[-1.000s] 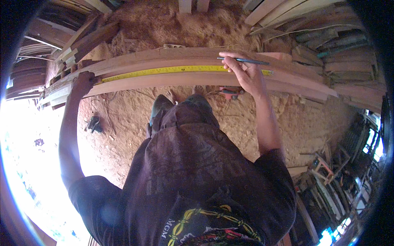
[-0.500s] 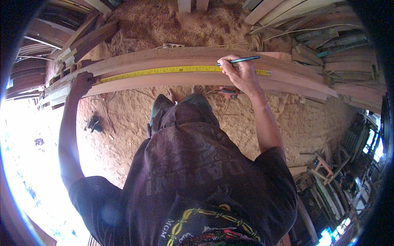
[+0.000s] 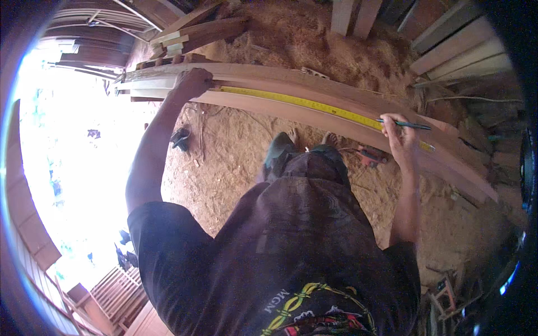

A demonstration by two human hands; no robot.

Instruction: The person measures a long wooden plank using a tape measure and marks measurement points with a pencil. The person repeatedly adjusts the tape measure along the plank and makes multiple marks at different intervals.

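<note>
A yellow tape measure (image 3: pixel 305 102) is drawn out along a long reddish wooden board (image 3: pixel 280 110). My left hand (image 3: pixel 194 84) is closed at the tape's left end; its fingers hide what part of the tape they grip. At the right, my right hand (image 3: pixel 399 137) pinches a slim dark pen or pencil (image 3: pixel 416 126), which points left over the tape. That hand rests across the tape near its right end, and the tape's free tip shows just beyond it on the board.
Stacked timber (image 3: pixel 196 39) stands far left, with more planks (image 3: pixel 465 53) far right. Behind my board, sawdust (image 3: pixel 314 45) covers the ground. A red power tool (image 3: pixel 371 157) lies near my feet, and a black tool (image 3: pixel 180 139) lies to the left.
My view has turned left, so the board now slants down to the right. My left hand stays at the tape's left end; my right hand still holds the pen or pencil, nearer the tape's tip.
</note>
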